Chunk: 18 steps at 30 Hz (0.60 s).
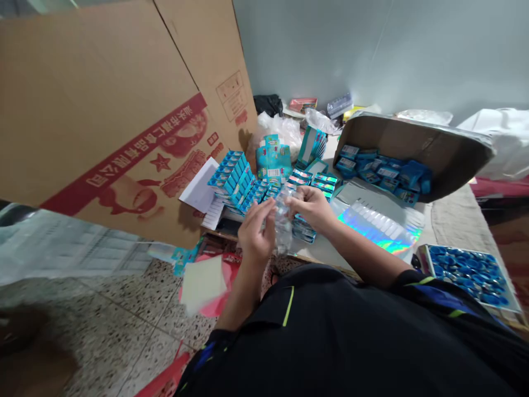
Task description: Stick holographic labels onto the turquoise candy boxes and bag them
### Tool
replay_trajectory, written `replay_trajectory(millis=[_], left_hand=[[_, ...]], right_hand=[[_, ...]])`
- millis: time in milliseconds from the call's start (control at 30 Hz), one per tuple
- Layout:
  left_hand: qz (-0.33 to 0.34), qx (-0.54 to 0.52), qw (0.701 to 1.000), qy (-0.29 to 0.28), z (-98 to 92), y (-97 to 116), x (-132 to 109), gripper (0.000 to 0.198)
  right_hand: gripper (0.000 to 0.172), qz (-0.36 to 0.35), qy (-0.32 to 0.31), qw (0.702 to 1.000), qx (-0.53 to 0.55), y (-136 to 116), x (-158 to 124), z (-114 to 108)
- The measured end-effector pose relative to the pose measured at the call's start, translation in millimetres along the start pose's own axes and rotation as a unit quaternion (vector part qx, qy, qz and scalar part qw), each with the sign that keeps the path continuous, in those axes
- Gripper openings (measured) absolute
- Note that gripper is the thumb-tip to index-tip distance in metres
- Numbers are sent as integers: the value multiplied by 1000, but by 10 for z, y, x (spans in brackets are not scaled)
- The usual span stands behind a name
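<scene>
My left hand (256, 231) and my right hand (313, 207) meet over the low table edge, both pinched on a clear plastic strip (283, 220) that hangs between them. Just beyond the hands lie rows of small teal boxes (233, 176) and flat teal packets (326, 182). A holographic sheet (378, 229) with a row of clear pockets lies to the right of my right forearm.
A large brown carton with red print (115, 110) leans at the left. An open cardboard box (413, 149) holds more teal packets. A tray of blue pieces (471, 273) sits at the right. Pink and yellow paper (202, 284) lies on the speckled floor.
</scene>
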<state>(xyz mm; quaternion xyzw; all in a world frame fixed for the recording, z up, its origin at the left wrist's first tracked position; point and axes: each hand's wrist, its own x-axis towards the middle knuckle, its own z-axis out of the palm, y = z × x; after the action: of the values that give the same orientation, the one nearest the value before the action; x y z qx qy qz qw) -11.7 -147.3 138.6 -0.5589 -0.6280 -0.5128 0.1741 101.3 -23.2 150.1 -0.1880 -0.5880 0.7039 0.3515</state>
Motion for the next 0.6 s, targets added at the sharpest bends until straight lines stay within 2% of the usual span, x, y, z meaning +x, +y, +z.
replay_trajectory(millis=[100,167,200,233,300,333,367,400,433,500,533,600], left_hand=[[-61,-26,997,36,-8,-146,-2,20],[-71,-39,995,53,48,-127,0,21],[-47,-37,996,59,93,-84,2,21],[-6,-31,997,64,144,-25,8,21],[99,-22,992,71,238,112,34,23],[152,-27,985,72,273,176,57,24],[204,-41,976,64,299,229,87,25],[256,-62,963,47,318,270,123,25],[309,-85,947,27,335,296,164,24],[389,-125,913,-10,381,318,244,21],[412,-140,900,-23,417,320,276,20],[424,-157,891,-43,518,321,301,20]], right_hand=[[64,-23,63,998,15,64,-26,-143],[59,-99,153,981,-63,107,-81,-250],[55,-158,196,959,-130,119,-118,-301],[50,-224,229,924,-208,121,-160,-351],[41,-332,252,829,-373,84,-253,-440],[37,-353,245,786,-445,44,-300,-478],[35,-347,235,756,-503,-8,-346,-511],[32,-317,221,744,-545,-65,-389,-541],[27,-269,198,750,-571,-123,-429,-567],[8,-156,118,804,-561,-220,-502,-614],[12,-119,72,842,-521,-252,-536,-636],[28,-128,19,902,-412,-284,-599,-682]])
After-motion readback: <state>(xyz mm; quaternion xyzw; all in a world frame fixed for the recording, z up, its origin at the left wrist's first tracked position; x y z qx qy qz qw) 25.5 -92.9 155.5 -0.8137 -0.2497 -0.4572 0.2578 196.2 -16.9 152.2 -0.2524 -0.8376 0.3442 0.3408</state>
